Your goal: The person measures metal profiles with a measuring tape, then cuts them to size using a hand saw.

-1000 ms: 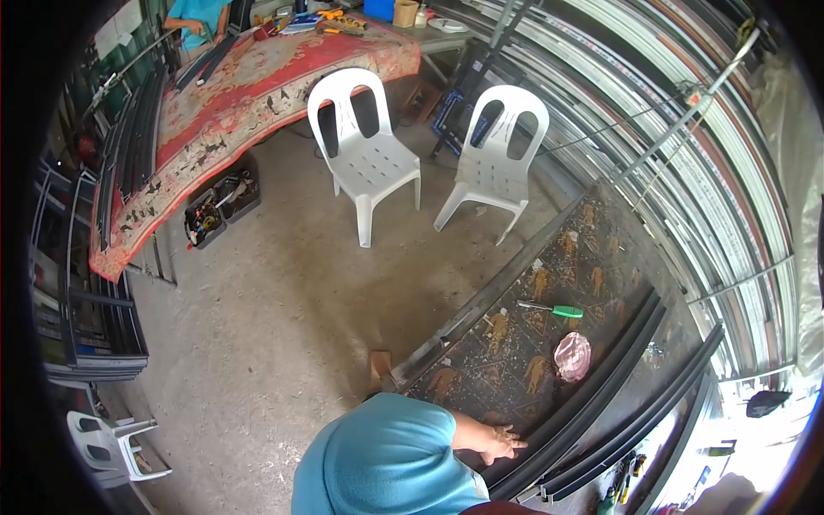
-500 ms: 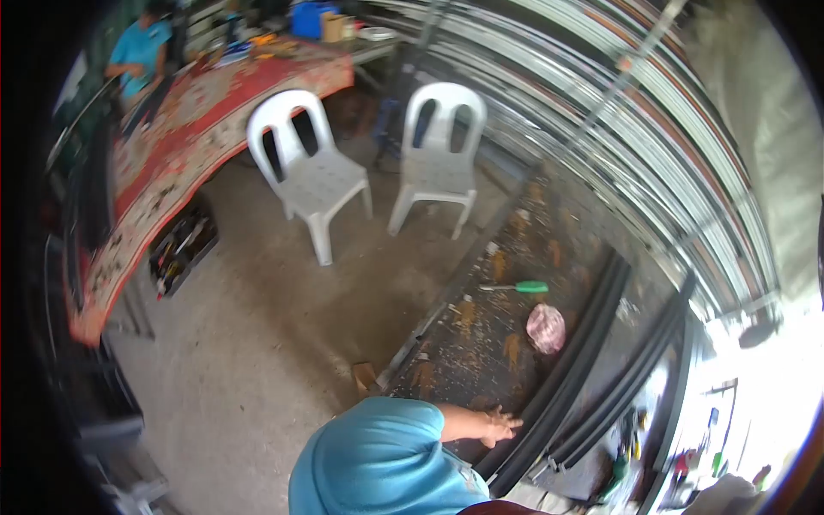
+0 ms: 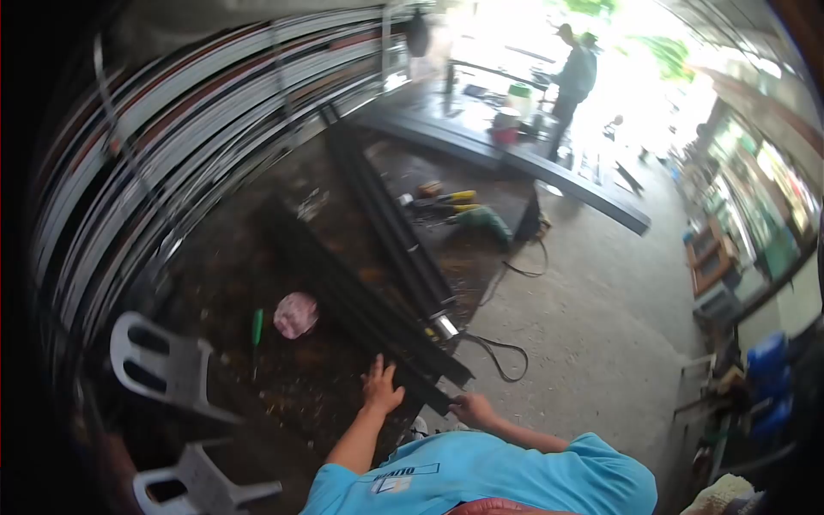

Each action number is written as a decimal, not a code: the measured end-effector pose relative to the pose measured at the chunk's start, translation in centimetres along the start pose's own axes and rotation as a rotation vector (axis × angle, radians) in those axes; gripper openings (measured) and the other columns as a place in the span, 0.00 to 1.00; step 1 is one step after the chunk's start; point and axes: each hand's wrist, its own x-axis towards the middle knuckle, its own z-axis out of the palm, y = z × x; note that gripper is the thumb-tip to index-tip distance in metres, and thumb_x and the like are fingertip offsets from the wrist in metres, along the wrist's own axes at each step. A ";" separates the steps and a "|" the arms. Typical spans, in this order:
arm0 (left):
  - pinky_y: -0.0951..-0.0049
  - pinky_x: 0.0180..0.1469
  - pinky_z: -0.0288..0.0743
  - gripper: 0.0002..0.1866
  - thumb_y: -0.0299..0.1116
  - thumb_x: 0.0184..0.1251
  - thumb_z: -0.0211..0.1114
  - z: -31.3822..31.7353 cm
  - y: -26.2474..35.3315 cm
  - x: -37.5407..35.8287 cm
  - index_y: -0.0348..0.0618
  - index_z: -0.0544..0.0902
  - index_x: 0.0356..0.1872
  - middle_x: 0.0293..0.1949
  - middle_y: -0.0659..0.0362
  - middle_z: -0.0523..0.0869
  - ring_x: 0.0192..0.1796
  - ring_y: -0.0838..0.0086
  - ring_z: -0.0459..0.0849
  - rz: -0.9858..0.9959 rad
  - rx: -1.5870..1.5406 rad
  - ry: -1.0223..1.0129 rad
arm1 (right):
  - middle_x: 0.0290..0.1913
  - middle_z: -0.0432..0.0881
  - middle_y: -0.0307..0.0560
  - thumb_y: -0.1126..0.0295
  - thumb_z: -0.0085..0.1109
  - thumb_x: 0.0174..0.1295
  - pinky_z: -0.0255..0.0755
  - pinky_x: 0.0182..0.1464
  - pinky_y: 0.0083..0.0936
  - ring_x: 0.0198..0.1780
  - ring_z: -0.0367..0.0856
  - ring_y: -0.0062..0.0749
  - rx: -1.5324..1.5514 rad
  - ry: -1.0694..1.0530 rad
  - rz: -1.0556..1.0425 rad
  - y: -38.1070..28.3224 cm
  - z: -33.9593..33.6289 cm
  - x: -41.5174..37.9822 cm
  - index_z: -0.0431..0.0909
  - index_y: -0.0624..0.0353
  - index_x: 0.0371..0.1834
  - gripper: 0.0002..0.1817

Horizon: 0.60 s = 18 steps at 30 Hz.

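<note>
Long black metal profiles (image 3: 365, 323) lie side by side across the dark worktable. At the near end of the closest profile, my right hand (image 3: 474, 410) has its fingers closed around the tip. My left hand (image 3: 380, 390) rests with spread fingers at the profile's left edge, a short way up from that end. Left of the profiles sit a round pinkish bundle (image 3: 296, 315) and a green-handled screwdriver (image 3: 257, 327). A second group of black profiles (image 3: 386, 215) runs parallel farther right.
A green power tool (image 3: 485, 221) and yellow-handled tools (image 3: 459, 197) lie on the table's far right. A cable (image 3: 506, 360) loops off its edge. White plastic chairs (image 3: 176, 360) stand at left, beside a rack of long bars (image 3: 215, 94). Two people (image 3: 573, 77) stand beyond.
My view has swung to the right, bringing the far tools, the floor and the people into sight. My right hand now shows at the profile's end; my left hand stays beside the profiles.
</note>
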 end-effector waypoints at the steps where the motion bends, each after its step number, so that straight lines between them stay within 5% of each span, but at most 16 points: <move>1: 0.37 0.74 0.51 0.39 0.43 0.52 0.69 -0.2 0.2 0.0 0.50 0.70 0.69 0.78 0.47 0.53 0.78 0.50 0.54 -0.009 0.006 -0.018 | 0.39 0.87 0.55 0.58 0.60 0.62 0.78 0.45 0.44 0.42 0.85 0.54 0.026 -0.027 -0.009 0.1 -0.1 -0.3 0.87 0.55 0.42 0.15; 11: 0.39 0.76 0.45 0.43 0.44 0.56 0.64 0.3 1.5 -0.7 0.44 0.61 0.74 0.79 0.45 0.46 0.79 0.49 0.49 0.020 0.136 -0.039 | 0.42 0.86 0.57 0.62 0.58 0.59 0.77 0.48 0.46 0.44 0.84 0.55 0.174 0.047 -0.150 4.7 1.6 -1.9 0.83 0.49 0.57 0.21; 18: 0.41 0.77 0.45 0.44 0.46 0.57 0.63 0.0 1.4 -0.8 0.43 0.57 0.75 0.79 0.43 0.43 0.80 0.50 0.47 0.047 0.180 -0.084 | 0.43 0.87 0.53 0.63 0.62 0.56 0.79 0.48 0.41 0.44 0.85 0.50 0.235 0.118 -0.191 5.2 1.7 -1.2 0.85 0.47 0.53 0.20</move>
